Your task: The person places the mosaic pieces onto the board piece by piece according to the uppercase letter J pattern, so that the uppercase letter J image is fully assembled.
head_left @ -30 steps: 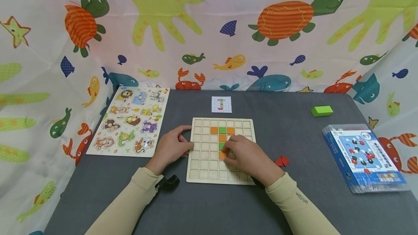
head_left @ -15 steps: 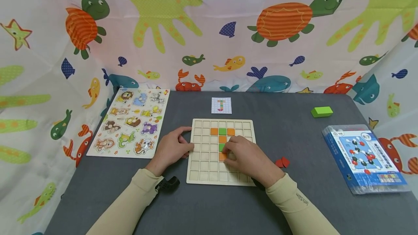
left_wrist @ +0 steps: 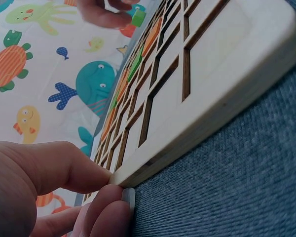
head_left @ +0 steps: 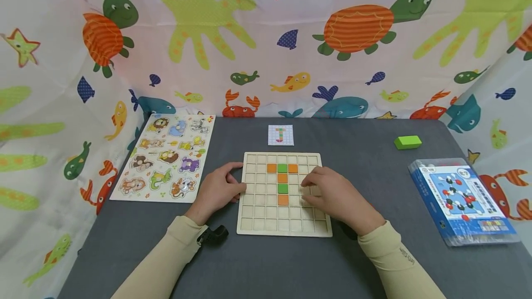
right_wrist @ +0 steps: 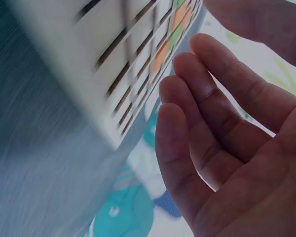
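A wooden grid board (head_left: 257, 225) lies mid-table with square orange and green tiles (head_left: 282, 178) set in a T shape, three across the top and three down the stem. My left hand (head_left: 218, 190) grips the board's left edge, thumb against the rim and fingers curled beside it in the left wrist view. Over the right part of the board hovers my right hand (head_left: 336, 197), its fingers loosely bent and nothing between them. The lowest orange tile (head_left: 283, 200) sits in its cell, left of those fingertips. In the right wrist view the palm (right_wrist: 256, 187) is bare.
Behind the board lies a small pattern card (head_left: 281, 135) with a J-like figure. An animal picture board (head_left: 166, 156) is at left. A green block (head_left: 408, 142) and a blue boxed set (head_left: 463, 202) stand at right. A printed sea-animal cloth (head_left: 257, 22) hangs behind.
My right hand has let go of the lowest orange tile and moved right, away from it. Its forearm now hides the red pieces. The left hand keeps its place.
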The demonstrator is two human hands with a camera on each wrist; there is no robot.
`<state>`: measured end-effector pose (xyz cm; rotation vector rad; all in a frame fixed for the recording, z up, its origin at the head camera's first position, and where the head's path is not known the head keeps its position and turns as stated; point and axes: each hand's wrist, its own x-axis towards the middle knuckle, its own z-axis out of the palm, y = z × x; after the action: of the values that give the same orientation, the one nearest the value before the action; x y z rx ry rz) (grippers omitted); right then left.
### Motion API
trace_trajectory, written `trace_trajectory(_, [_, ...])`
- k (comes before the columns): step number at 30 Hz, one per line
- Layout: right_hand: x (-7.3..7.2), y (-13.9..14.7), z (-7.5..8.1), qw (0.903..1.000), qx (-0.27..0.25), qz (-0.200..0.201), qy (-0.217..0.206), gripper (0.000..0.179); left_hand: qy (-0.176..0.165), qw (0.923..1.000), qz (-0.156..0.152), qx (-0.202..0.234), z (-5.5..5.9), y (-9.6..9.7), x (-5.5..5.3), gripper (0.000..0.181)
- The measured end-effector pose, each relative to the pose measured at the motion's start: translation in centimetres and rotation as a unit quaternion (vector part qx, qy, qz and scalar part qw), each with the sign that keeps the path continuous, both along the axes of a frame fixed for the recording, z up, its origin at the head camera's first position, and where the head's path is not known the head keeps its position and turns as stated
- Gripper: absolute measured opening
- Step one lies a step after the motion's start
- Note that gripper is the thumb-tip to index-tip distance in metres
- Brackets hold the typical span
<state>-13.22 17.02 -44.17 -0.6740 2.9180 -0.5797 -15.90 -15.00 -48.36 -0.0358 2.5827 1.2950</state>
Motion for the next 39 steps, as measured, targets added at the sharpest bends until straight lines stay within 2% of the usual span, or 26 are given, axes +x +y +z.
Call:
trace_trajectory(10, [1.3,8.1,0.0,0.9972,0.021,-0.07,-0.019,0.024,0.002,1.0,-0.003,0.0,-0.1,0.1,0.0,0.062])
trace_trajectory(19, [3.2,12.7,-0.4,0.9937,0.035,-0.096,-0.046,0.027,0.001,1.0,-0.006,-0.002,0.0,0.1,0.0,0.062])
trace_trajectory(29, [4.5,13.4,-1.5,0.9927,0.032,-0.105,-0.052,0.025,0.004,0.9999,-0.01,0.001,-0.2,0.0,-0.1,0.062])
trace_trajectory(39, [4.1,13.3,-2.0,0.9909,0.034,-0.12,-0.05,0.029,0.002,1.0,-0.009,0.002,-0.3,0.0,-0.1,0.062])
